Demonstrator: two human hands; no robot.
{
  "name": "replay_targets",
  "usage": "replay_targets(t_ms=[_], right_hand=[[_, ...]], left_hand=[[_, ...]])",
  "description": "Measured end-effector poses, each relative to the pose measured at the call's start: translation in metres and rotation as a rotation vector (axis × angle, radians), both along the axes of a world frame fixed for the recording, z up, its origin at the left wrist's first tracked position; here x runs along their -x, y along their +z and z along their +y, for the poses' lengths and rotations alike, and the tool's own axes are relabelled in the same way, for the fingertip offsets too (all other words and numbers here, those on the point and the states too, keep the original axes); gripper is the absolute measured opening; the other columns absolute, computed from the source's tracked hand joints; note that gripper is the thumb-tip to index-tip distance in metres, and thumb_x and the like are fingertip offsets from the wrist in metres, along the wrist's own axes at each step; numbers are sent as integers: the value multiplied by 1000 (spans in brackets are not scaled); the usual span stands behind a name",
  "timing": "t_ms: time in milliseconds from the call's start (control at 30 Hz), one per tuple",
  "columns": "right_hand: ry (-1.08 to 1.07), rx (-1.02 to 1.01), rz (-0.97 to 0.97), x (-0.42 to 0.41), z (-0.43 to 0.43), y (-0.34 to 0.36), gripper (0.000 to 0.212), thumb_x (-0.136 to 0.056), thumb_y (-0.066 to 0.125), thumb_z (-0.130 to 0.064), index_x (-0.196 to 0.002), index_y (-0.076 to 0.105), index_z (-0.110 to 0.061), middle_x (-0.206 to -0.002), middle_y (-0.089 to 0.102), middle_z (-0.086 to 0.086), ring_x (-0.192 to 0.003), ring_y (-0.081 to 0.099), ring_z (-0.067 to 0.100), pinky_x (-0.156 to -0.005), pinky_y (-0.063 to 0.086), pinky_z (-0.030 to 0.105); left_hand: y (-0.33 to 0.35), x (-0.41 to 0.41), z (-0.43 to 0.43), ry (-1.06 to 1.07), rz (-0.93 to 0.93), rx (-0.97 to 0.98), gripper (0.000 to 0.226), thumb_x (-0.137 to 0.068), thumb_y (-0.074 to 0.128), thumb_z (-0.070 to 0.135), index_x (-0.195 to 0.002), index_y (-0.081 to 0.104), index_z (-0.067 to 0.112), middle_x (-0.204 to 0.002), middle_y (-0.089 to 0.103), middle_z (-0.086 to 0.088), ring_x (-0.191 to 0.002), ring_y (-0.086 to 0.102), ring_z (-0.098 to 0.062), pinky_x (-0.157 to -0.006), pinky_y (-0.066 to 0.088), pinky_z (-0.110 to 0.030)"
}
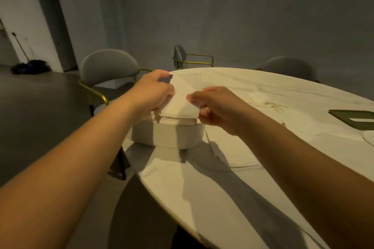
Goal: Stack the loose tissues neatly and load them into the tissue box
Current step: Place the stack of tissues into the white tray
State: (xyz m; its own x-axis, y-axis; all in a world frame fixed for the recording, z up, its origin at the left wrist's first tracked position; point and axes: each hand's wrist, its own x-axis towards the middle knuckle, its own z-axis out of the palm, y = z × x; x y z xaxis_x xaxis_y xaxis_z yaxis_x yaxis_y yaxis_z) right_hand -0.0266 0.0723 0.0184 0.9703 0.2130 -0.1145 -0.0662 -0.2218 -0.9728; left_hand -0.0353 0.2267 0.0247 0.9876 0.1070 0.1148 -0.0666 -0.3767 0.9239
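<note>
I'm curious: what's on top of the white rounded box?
A stack of white folded tissues, gripped by the left hand and right hand. It hides the inside of the white rounded box.

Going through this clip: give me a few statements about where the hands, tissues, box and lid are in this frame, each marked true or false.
1. The left hand and right hand both hold the tissue stack over the tissue box. True.
2. The green lid sits on the tissue box. False: it lies on the table, well to the right of the box.
3. Loose tissues lie on the table near the box. True.
4. The right hand lies flat on the table. False: it grips the stack's right edge.
</note>
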Motion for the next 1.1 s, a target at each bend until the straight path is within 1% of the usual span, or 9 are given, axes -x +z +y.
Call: replay_targets(t_ms=[67, 167, 300, 400, 467, 600, 700, 867, 1100], right_hand=[[-18, 121, -29, -5, 6, -2, 21, -85, 68, -23, -101, 61, -12, -86, 62, 3, -63, 58, 11, -45, 46, 16], [-44, 276, -72, -10, 10, -2, 18, -84, 70, -27, -94, 63, -13, -84, 63, 4, -59, 56, 11, -42, 43, 14], [-12, 581, -145, -19, 12, 2, 39, -81, 69, -43, -105, 59, -14, -82, 59, 0, -58, 52, 12, -43, 38, 16], [-74, 786, -325, -26, 5, 13, 50, -81, 63, -55, -109, 59, -14, -90, 55, -1, -78, 53, 15, -63, 45, 24], [-80, 741, -441, -27, -3, 23, 50, -82, 65, -51, -118, 58, -17, -101, 52, -3, -91, 52, 14, -74, 48, 26], [229, 824, -513, -25, -8, 27, 48, -79, 71, -42, -122, 59, -24, -122, 57, -4, -104, 51, 13, -77, 44, 22], [279, 907, -499, -26, 0, 18, 53, -75, 74, -44, -122, 60, -25, -126, 58, -4, -108, 52, 15, -86, 43, 26], [346, 1011, -472, -29, 10, 13, 54, -78, 73, -42, -126, 59, -22, -126, 60, -3, -101, 55, 15, -78, 42, 21], [370, 1104, -461, -30, 16, 6, 53, -80, 71, -40, -127, 57, -18, -119, 62, 3, -99, 58, 20, -82, 47, 24]], left_hand=[[-4, -4, 8, 21, -23, -115, 41, -90, 56, 7, -125, 47, 27, -116, 56, 1, -93, 59, -16, -73, 50, -29], [-9, -9, 11, 18, -2, -294, 46, -89, 58, 8, -130, 46, 22, -118, 59, -6, -107, 56, -26, -81, 48, -32], [-11, -13, 9, 18, -61, -542, 43, -86, 63, 11, -126, 51, 21, -121, 58, -5, -103, 54, -23, -80, 46, -32], [-3, -12, 9, 52, -208, -691, 43, -87, 62, 13, -129, 53, 20, -124, 55, -3, -107, 52, -21, -87, 47, -34], [9, -10, 12, -18, -253, -724, 41, -89, 59, 12, -129, 55, 22, -126, 56, -1, -111, 52, -20, -91, 45, -34], [30, -6, 13, -332, -1, -810, 43, -87, 65, 17, -128, 57, 26, -131, 56, 7, -117, 51, -16, -98, 40, -31], [29, -10, 5, -343, 142, -970, 52, -85, 69, 26, -134, 53, 27, -134, 51, 6, -119, 48, -17, -97, 37, -30], [15, -19, -1, -317, 224, -899, 54, -83, 71, 23, -135, 53, 24, -132, 53, 4, -108, 50, -17, -88, 39, -29], [-1, -18, 2, -296, 211, -812, 52, -84, 69, 15, -133, 53, 24, -130, 53, 1, -101, 50, -16, -78, 40, -25]])
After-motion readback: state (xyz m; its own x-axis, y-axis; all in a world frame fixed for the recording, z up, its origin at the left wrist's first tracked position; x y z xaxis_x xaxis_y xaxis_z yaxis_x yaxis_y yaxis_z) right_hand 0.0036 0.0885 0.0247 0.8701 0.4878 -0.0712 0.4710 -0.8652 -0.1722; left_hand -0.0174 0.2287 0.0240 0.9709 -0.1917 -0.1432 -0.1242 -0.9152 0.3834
